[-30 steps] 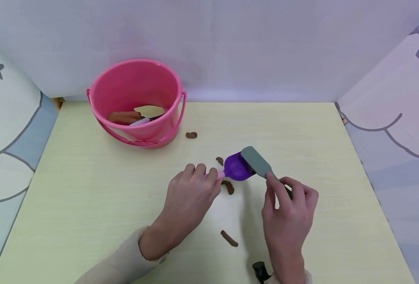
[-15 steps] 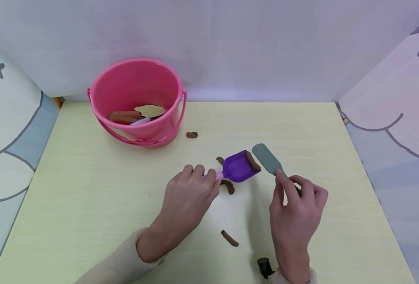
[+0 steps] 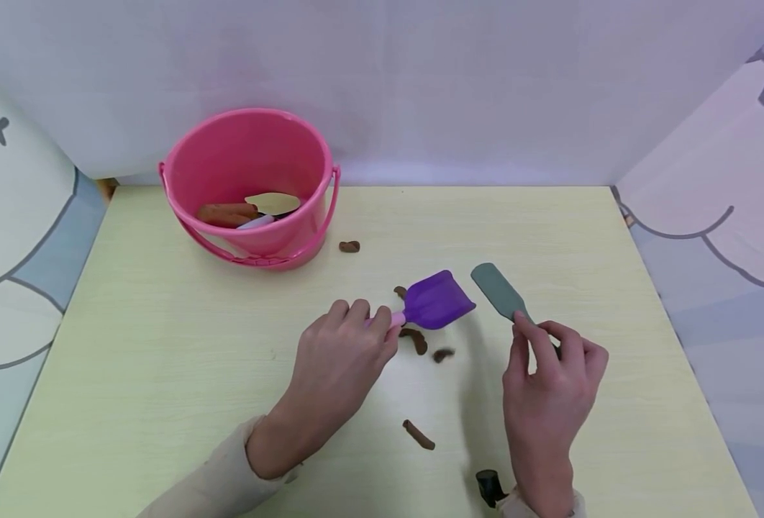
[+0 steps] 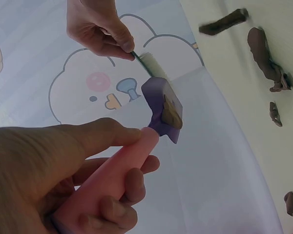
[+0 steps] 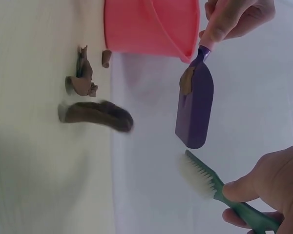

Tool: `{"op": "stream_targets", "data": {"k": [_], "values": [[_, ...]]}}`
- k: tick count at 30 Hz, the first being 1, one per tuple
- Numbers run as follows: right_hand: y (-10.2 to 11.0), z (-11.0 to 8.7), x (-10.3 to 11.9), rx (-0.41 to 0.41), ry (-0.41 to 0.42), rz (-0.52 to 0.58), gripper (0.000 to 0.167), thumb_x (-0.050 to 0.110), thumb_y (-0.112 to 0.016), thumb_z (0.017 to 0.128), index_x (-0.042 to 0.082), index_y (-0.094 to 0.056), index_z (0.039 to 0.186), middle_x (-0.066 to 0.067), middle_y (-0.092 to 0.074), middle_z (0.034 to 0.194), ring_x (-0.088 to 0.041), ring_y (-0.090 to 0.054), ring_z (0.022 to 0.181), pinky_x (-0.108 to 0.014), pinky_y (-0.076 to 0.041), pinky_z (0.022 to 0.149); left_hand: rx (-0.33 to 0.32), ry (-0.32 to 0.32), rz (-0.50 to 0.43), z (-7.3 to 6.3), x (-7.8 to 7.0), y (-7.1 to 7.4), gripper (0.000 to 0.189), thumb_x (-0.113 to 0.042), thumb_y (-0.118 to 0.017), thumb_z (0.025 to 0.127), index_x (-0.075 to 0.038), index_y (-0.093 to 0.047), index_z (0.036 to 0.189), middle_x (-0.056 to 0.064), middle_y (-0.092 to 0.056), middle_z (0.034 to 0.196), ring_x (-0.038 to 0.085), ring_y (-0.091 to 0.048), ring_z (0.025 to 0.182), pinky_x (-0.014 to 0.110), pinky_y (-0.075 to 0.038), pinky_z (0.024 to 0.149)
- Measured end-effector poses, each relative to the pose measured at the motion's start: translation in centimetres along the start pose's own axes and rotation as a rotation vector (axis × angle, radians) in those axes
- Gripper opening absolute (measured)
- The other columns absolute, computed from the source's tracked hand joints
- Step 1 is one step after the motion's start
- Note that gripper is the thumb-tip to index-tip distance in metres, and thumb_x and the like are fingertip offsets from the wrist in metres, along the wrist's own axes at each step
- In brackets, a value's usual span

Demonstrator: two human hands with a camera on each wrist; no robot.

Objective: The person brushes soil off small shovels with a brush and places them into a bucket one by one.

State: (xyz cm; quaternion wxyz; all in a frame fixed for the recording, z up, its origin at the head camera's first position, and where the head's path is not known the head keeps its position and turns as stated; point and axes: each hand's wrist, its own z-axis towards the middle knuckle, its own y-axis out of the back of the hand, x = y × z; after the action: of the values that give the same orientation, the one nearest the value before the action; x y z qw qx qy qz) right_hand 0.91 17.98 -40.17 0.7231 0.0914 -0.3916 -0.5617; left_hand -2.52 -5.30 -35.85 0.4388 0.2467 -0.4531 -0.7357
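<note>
My left hand grips the pink handle of a toy shovel, held over the table. Its purple blade is bare on top in the head view; a brown lump clings to the underside in the left wrist view. My right hand pinches a green brush with pale bristles, a short gap to the right of the blade. A blurred brown clay-like piece shows below the blade. Other brown pieces lie by the shovel, including a curved one and a small one.
A pink bucket with several items inside stands at the back left of the table. A brown bit lies beside it, and a brown stick-shaped piece lies nearer the front. Patterned cloth borders the table.
The brown piece at the blade's front edge has dropped off and appears below the shovel. My right hand has drawn the brush away to the right; the shovel has tilted slightly.
</note>
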Motion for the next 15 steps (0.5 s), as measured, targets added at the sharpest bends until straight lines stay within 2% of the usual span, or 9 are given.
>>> {"op": "stream_targets", "data": {"k": [5, 12, 15], "values": [[0.3, -0.1, 0.6, 0.033, -0.004, 0.037, 0.024, -0.003, -0.076, 0.089, 0.009, -0.082, 0.108, -0.02, -0.07, 0.097, -0.043, -0.047, 0.088, -0.024, -0.027, 0.082, -0.013, -0.001, 0.003, 0.0, 0.0, -0.1, 0.016, -0.029, -0.082, 0.089, -0.014, -0.078, 0.088, 0.003, -0.068, 0.072, 0.018, -0.055, 0.059, 0.022, -0.043, 0.046], [0.8, -0.5, 2.2, 0.137, 0.093, 0.083, 0.031, -0.007, -0.08, 0.083, 0.012, -0.083, 0.108, -0.016, -0.07, 0.095, -0.04, -0.05, 0.089, -0.03, -0.033, 0.075, 0.014, 0.003, 0.001, 0.0, -0.1, -0.1, 0.018, -0.031, -0.082, 0.09, -0.014, -0.079, 0.093, 0.003, -0.069, 0.076, 0.019, -0.058, 0.062, 0.023, -0.046, 0.048], [0.9, -0.6, 2.6, 0.16, 0.124, 0.079, 0.034, -0.007, -0.081, 0.082, 0.014, -0.083, 0.108, -0.013, -0.07, 0.094, -0.038, -0.051, 0.089, -0.029, -0.034, 0.072, 0.032, 0.003, 0.0, 0.1, -0.2, 0.0, 0.018, -0.031, -0.081, 0.09, -0.014, -0.08, 0.096, 0.003, -0.069, 0.076, 0.018, -0.058, 0.063, 0.023, -0.046, 0.048]]}}
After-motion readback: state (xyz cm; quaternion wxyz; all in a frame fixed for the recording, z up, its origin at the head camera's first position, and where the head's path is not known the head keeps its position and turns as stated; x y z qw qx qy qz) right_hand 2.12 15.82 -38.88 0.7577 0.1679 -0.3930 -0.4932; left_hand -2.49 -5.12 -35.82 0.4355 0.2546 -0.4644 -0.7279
